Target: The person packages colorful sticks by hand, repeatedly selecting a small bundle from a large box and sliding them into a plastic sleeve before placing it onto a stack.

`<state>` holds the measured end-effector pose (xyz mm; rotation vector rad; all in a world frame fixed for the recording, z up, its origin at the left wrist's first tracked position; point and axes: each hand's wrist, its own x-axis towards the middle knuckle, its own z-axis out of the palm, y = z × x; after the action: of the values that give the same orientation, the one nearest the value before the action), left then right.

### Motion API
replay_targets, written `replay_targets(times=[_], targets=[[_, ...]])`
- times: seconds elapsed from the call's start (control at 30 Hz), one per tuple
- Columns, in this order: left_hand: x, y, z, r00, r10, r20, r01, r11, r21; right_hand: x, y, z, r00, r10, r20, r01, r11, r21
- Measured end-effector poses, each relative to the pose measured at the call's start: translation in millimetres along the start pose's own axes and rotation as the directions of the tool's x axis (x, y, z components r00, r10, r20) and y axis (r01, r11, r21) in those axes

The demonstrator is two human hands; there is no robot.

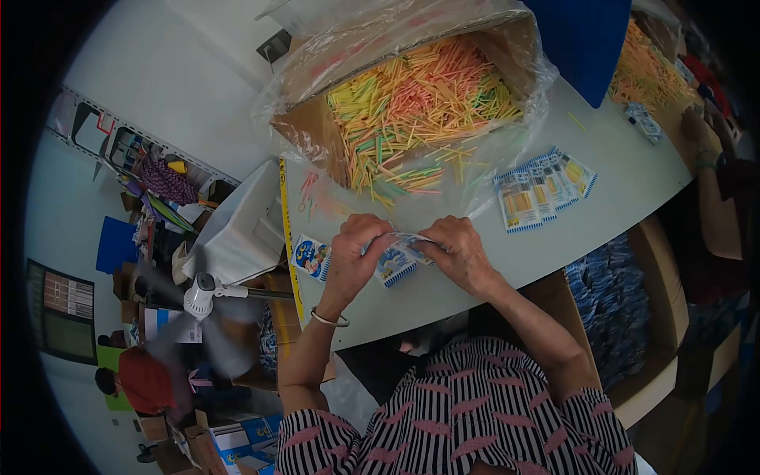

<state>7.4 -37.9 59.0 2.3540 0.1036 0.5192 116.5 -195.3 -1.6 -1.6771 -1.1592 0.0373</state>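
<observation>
My left hand (355,257) and my right hand (459,253) meet at the near edge of a pale table (633,170). Together they grip a small blue-and-white printed packet (402,257), fingers closed on its top edge. A silver bangle sits on my left wrist. Just beyond my hands stands a plastic-lined cardboard box (313,131) full of coloured straws (419,103) in yellow, orange, pink and green. Another printed packet (310,256) lies flat left of my left hand.
A fanned row of filled packets (546,188) lies to the right on the table. A carton of blue packets (613,309) stands below the table's right edge. Another person's arm (712,198) works at the far right. A running fan (202,297) is on the left.
</observation>
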Motion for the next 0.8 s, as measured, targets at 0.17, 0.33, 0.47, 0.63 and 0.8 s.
replay_targets(times=[0.17,0.33,0.47,0.63,0.8], targets=[[16,1,11,0.993,0.121,0.011,-0.121,0.980,0.158,-1,8,-10,0.997,0.064,0.047,-0.069,0.992,0.102],[46,-22,20,0.990,0.091,0.110,-0.093,0.996,0.013,2,24,-19,0.999,0.048,0.016,-0.048,0.999,-0.011],[81,-52,24,0.995,0.043,0.094,-0.061,0.979,0.197,-8,39,-16,0.994,-0.106,-0.039,0.100,0.986,-0.133],[92,-94,62,0.939,0.281,0.199,-0.344,0.771,0.536,-5,48,-9,0.984,-0.097,0.150,0.149,0.911,-0.385],[105,-112,75,0.931,0.283,0.230,-0.364,0.710,0.602,1,47,-12,0.975,-0.184,0.129,0.219,0.903,-0.369]])
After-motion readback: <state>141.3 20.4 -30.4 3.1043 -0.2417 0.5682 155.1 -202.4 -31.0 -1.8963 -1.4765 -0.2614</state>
